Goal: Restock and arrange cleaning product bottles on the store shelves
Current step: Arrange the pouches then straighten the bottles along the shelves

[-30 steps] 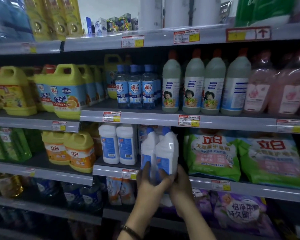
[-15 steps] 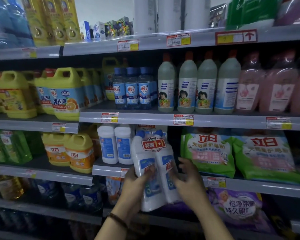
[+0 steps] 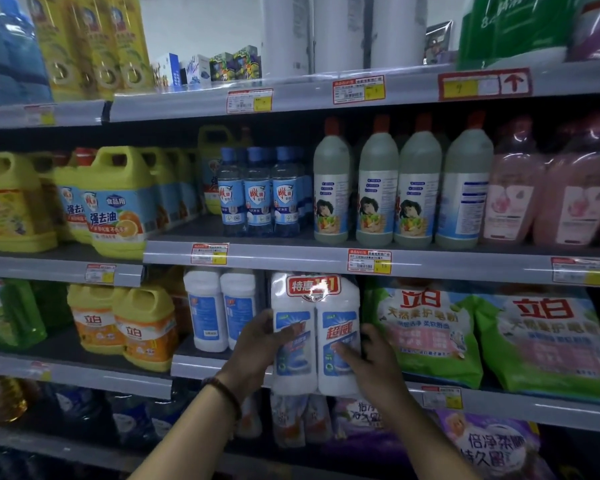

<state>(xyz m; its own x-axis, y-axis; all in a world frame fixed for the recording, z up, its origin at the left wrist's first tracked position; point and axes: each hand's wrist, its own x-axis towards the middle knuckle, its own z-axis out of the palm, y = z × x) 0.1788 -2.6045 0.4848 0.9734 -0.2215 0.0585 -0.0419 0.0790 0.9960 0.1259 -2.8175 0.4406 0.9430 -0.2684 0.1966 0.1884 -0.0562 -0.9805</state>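
Observation:
A shrink-wrapped twin pack of white bottles (image 3: 315, 327) with blue labels and a red promo sticker stands upright at the front edge of the third shelf (image 3: 201, 367). My left hand (image 3: 257, 344) grips its left side. My right hand (image 3: 368, 355) holds its right side, fingers across the front label. Two single white bottles (image 3: 222, 308) of the same kind stand just left of it on that shelf.
Green detergent bags (image 3: 426, 327) lie right of the pack. Yellow jugs (image 3: 142, 327) stand to the left. The shelf above carries blue-capped bottles (image 3: 257, 192), grey-green bottles (image 3: 378, 188) and pink bottles (image 3: 513, 188). Purple bags (image 3: 492, 445) fill the shelf below.
The twin pack turned label-forward, rose and went from tilted in front of the shelf to upright at the shelf edge. Both hands moved up with it.

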